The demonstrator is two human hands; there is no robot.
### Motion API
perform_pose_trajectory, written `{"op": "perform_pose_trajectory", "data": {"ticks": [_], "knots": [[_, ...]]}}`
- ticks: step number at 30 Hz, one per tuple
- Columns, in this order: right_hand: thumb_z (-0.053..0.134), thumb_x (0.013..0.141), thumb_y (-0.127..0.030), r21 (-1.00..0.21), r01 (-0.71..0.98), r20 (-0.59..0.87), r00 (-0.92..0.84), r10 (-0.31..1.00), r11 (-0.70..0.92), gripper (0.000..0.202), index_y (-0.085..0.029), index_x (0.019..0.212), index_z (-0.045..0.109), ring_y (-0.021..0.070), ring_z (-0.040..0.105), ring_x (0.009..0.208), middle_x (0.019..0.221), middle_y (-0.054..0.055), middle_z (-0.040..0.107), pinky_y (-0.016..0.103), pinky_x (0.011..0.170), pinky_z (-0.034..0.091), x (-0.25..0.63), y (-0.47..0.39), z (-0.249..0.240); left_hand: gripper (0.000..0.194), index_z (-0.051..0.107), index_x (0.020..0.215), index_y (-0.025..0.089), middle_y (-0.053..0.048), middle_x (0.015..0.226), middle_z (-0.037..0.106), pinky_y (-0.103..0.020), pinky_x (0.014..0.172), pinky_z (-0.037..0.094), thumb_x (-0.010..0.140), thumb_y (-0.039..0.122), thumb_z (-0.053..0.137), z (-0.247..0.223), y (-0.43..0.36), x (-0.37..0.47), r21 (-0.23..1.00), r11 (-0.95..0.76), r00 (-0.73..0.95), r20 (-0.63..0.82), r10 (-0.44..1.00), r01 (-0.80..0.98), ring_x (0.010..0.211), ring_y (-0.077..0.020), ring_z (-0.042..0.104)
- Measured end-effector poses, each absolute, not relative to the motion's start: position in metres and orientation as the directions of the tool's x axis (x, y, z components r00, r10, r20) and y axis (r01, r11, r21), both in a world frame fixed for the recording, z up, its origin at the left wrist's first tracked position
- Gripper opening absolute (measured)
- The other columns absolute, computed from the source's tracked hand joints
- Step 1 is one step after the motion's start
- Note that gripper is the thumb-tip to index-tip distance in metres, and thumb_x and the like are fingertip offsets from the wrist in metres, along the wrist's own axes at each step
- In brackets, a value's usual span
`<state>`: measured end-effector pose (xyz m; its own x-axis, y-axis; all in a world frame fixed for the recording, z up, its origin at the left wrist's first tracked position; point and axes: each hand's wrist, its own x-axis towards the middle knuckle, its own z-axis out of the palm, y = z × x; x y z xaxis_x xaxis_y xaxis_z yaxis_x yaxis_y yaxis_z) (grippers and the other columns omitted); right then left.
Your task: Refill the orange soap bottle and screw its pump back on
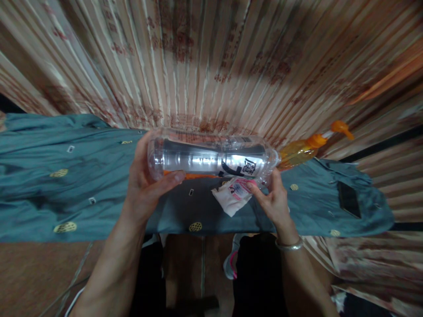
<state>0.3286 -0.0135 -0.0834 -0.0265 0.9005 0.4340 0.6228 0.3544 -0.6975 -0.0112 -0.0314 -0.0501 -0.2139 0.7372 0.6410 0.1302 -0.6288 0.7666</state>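
A large clear plastic bottle (201,152) with a silver label and black characters is held on its side, above the cloth. My left hand (145,185) is wrapped around its base, thumb along the lower side. Close to the neck, my right hand (272,196) grips the other end. Its thumb also presses a crumpled white piece with pink print (231,196) that hangs below the bottle; whether it is a cloth or a packet I cannot tell. Orange shows along the bottle's lower edge. Just beyond the neck is an amber pump bottle (297,152) with an orange pump head.
A green cloth (99,185) with yellow patterned spots covers the long narrow surface. A dark phone (349,199) lies at its right end. Pleated curtains (205,57) hang directly behind. Below are my legs and the tiled floor (185,268).
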Motion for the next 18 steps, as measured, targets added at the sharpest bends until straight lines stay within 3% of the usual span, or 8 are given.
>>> {"op": "perform_pose_trajectory", "data": {"ticks": [6, 11, 18], "knots": [[0.079, 0.093, -0.058, -0.699, 0.619, 0.433, -0.032, 0.901, 0.358, 0.081, -0.026, 0.162, 0.049, 0.0369, 0.072, 0.132, 0.147, 0.015, 0.071, 0.061, 0.119, 0.056, 0.3293, -0.0134, -0.0846, 0.079, 0.070, 0.144, 0.033, -0.009, 0.141, 0.071, -0.057, 0.108, 0.065, 0.074, 0.056, 0.097, -0.0481, -0.0323, -0.0089, 0.810, -0.585, -0.247, 0.574, 0.780, 0.036, 0.129, -0.0360, 0.070], [0.078, 0.093, -0.060, -0.687, 0.633, 0.444, -0.023, 0.896, 0.357, 0.080, -0.026, 0.160, 0.051, 0.0364, 0.073, 0.129, 0.146, 0.015, 0.071, 0.061, 0.117, 0.058, 0.3299, -0.0130, -0.0857, 0.083, 0.071, 0.143, 0.035, -0.007, 0.139, 0.072, -0.055, 0.104, 0.067, 0.069, 0.058, 0.099, -0.0489, -0.0312, -0.0075, 0.812, -0.583, -0.280, 0.568, 0.774, 0.032, 0.129, -0.0360, 0.070], [0.078, 0.093, -0.060, -0.687, 0.629, 0.453, -0.020, 0.891, 0.363, 0.078, -0.026, 0.158, 0.053, 0.0361, 0.071, 0.134, 0.149, 0.016, 0.070, 0.062, 0.119, 0.056, 0.3287, -0.0130, -0.0842, 0.077, 0.066, 0.148, 0.035, -0.008, 0.141, 0.070, -0.054, 0.102, 0.068, 0.078, 0.055, 0.094, -0.0489, -0.0320, -0.0113, 0.798, -0.599, -0.211, 0.598, 0.773, 0.066, 0.127, -0.0357, 0.071]]}}
